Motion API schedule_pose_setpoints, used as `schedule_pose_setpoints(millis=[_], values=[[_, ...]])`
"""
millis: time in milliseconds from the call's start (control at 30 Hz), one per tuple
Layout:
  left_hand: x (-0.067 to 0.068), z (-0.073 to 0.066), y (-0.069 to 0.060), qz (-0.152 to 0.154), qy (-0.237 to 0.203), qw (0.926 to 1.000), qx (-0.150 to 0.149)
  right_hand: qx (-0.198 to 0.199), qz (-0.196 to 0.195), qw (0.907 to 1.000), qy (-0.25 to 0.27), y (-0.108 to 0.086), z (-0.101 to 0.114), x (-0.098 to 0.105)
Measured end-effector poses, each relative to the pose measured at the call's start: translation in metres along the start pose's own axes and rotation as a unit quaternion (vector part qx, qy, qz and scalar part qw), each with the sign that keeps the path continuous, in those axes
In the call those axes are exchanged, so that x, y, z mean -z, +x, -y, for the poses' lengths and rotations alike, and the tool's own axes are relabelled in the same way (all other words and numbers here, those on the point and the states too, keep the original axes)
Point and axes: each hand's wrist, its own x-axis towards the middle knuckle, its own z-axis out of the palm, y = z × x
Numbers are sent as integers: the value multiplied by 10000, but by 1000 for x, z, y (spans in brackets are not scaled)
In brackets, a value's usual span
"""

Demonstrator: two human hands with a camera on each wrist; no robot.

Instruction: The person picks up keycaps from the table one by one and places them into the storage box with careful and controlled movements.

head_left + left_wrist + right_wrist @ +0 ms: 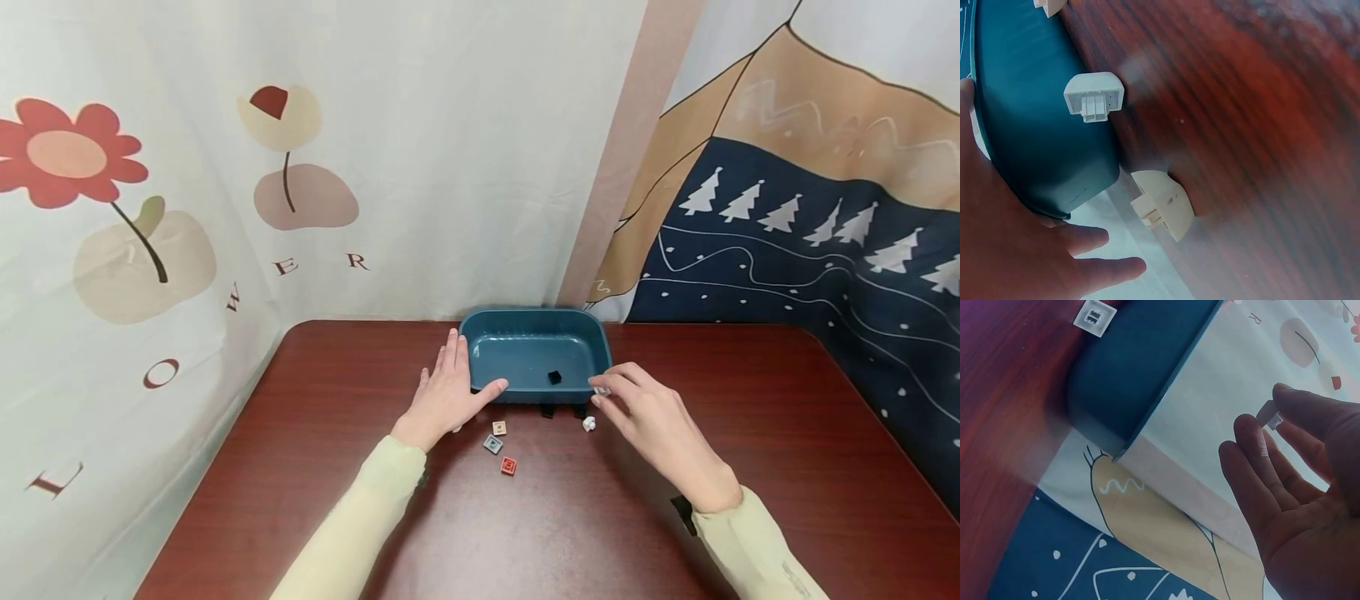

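Observation:
Between thumb and fingertips, my right hand (651, 421) pinches a small pale keycap (1267, 415) by the right front corner of a blue plastic basin (534, 398). My left hand (448, 392) lies with its fingers straight against the basin's left side, thumb stretched toward the front rim. A black keycap (554, 377) is inside the basin. On the table in front lie a white keycap (589, 423), a beige keycap (499, 428), a grey keycap (492, 444) and a red keycap (508, 467). Close to the left hand, the left wrist view shows another beige keycap (1166, 203).
Dark keycaps (547, 411) sit close under the basin's front wall. The reddish-brown table (600, 525) extends toward me and to both sides. Behind it hangs a printed curtain (450, 167), near the basin's back rim.

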Motion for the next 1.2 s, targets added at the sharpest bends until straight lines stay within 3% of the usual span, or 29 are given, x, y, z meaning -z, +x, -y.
schedule_pose_setpoints(millis=[600, 1200], values=[[1, 0, -1, -6, 16, 10000, 32, -498, 68, 9978, 428, 25, -3, -13], [0, 0, -1, -30, -10, 10000, 32, -605, 200, 9962, 591, 45, 0, -40]])
